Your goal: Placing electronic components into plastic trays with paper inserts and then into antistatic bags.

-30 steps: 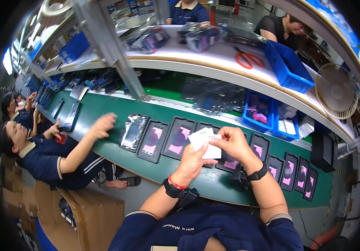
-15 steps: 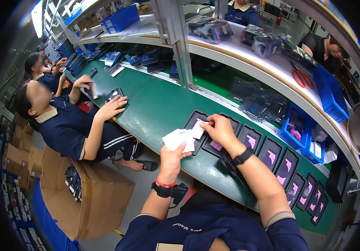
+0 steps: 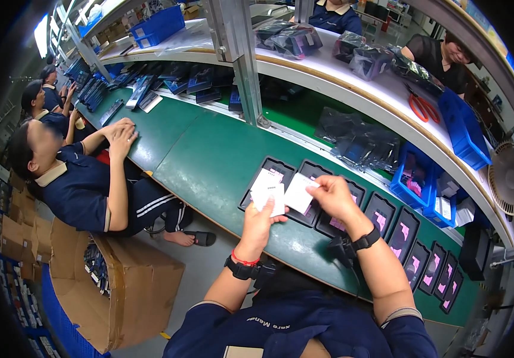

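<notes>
A small stack of white cards is pinched in my left hand, the thumb lying on top. Between the thumb and fingers of my right hand is one white card, just right of the stack. Both hands are over the left end of a row of shallow black trays. Pink pieces lie in several of these trays, which run off to the right along the green table. The cards partly cover the two leftmost trays.
Behind the trays lie clear plastic bags and blue bins. A raised white shelf bears bagged items and red-handled scissors. At left sits a co-worker, hands at the table edge. A large cardboard box stands on the floor.
My right hand has moved right with its card, away from the stack. My left hand's cards are less fanned. The co-worker's hands have come together, no longer on the dark item.
</notes>
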Motion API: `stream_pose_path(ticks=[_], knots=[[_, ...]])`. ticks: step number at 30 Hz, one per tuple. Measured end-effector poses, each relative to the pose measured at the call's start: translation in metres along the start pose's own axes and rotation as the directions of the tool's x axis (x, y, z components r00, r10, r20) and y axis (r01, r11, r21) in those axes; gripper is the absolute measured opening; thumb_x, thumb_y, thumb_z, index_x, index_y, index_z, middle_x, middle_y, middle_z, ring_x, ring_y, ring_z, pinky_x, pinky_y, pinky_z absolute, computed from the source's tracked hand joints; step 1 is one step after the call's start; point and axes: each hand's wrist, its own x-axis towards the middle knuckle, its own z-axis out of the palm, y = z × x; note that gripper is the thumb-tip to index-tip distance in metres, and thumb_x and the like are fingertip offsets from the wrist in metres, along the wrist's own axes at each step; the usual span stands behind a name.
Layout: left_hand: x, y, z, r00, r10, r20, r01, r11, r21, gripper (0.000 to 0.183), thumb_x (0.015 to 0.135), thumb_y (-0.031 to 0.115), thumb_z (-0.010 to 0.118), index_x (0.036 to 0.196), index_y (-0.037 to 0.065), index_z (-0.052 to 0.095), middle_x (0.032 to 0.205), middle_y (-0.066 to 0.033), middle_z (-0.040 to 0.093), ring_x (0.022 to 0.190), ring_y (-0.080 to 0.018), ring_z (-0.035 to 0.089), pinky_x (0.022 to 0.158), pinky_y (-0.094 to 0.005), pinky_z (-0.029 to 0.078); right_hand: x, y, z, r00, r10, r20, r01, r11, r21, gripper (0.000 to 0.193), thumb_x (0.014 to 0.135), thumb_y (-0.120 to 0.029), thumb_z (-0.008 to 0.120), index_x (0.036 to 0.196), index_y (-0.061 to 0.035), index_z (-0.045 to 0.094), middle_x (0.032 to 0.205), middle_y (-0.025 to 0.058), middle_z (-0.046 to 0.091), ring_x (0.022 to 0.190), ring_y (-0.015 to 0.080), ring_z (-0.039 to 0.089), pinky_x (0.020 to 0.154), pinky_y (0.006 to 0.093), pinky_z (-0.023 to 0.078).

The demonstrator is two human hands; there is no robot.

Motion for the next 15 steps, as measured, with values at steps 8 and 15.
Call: stream_pose_path(ticks=[8, 15], knots=[[-0.003, -0.002, 0.015, 0.999, 0.046, 0.026, -0.046, 0.999, -0.016, 0.03, 0.09, 0.006, 0.052, 0.118, -0.004, 0.049, 0.106, -0.0142, 0.061, 0.094, -0.0211, 0.062, 0.078, -0.0321, 0.052, -0.014, -0.008, -0.002, 0.727, -0.613, -0.308, 0.242, 0.649, -0.722, 0.019, 0.075, -0.017, 0.075, 0.077, -0.0021, 0.063, 0.066, 0.0012, 0.061, 0.057, 0.006, 0.052, 0.053, 0.0225, 0.043], [-0.005, -0.011, 0.047, 0.99, 0.024, 0.138, -0.012, 0.996, -0.091, 0.028, 0.086, -0.001, 0.056, 0.113, -0.001, 0.054, 0.104, -0.0086, 0.062, 0.093, -0.0178, 0.061, 0.075, -0.0315, 0.052, -0.041, 0.001, -0.03, 1.0, 0.01, -0.007, -0.01, 1.0, -0.022, 0.014, 0.078, -0.01, 0.07, 0.074, 0.0016, 0.064, 0.065, -0.0015, 0.059, 0.059, 0.0031, 0.05, 0.052, 0.0201, 0.041]])
